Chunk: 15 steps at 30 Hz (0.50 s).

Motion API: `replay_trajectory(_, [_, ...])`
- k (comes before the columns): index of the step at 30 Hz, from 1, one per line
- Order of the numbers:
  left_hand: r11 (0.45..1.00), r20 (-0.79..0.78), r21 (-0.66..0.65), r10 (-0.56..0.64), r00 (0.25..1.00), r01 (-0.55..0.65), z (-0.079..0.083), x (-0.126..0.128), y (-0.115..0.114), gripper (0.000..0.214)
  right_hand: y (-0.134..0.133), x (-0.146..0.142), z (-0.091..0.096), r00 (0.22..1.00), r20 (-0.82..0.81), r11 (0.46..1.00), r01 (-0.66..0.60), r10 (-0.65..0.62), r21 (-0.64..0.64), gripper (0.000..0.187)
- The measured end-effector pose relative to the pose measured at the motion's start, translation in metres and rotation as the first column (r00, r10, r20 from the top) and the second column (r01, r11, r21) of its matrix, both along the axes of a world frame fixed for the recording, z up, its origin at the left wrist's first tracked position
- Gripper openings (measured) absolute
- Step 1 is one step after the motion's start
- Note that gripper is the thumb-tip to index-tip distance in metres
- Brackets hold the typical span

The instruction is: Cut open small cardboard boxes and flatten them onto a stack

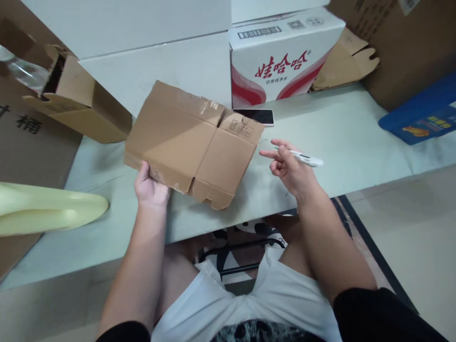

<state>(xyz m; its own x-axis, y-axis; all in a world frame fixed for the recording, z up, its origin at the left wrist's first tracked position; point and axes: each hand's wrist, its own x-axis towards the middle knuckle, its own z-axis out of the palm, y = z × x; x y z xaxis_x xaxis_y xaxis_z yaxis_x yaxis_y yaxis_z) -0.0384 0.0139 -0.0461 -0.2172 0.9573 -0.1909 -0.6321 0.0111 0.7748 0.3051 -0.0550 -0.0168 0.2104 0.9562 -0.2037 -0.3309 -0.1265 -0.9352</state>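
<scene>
My left hand [150,188] grips the near edge of a flattened brown cardboard box [192,142] and holds it tilted up above the pale table [356,142]. My right hand [288,166] hovers just right of the cardboard, fingers curled around a white pen-like tool [307,159] that points to the right. The two hands are apart, with the box's right flap between them.
A black phone [254,116] lies behind the cardboard. A white carton with red print [281,57] stands at the back, with white boxes to its left. An open brown box [76,102] sits back left, a blue box [422,116] right, a pale yellow object [46,209] left.
</scene>
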Motion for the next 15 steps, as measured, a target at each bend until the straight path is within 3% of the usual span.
replay_trajectory(6, [0.997, -0.049, 0.02, -0.07, 0.996, 0.071, -0.008, 0.005, -0.007, 0.018, 0.003, -0.029, -0.009, 0.998, -0.028, 0.999, -0.047, 0.047, 0.011, 0.058])
replay_trajectory(9, [0.989, -0.105, 0.058, -0.131, 0.986, 0.137, -0.009, 0.008, -0.01, 0.029, 0.003, -0.035, -0.015, 1.0, -0.01, 0.999, 0.017, -0.017, 0.045, 0.051])
replay_trajectory(12, [0.989, -0.191, 0.074, -0.108, 0.976, 0.124, -0.008, 0.014, -0.015, 0.05, 0.003, -0.034, -0.021, 0.981, 0.156, 0.989, 0.1, -0.117, 0.113, 0.04])
replay_trajectory(15, [0.998, -0.245, 0.048, -0.023, 0.969, 0.036, -0.007, 0.021, -0.017, 0.056, 0.003, -0.032, -0.025, 0.896, 0.358, 0.956, 0.192, -0.264, 0.223, 0.036])
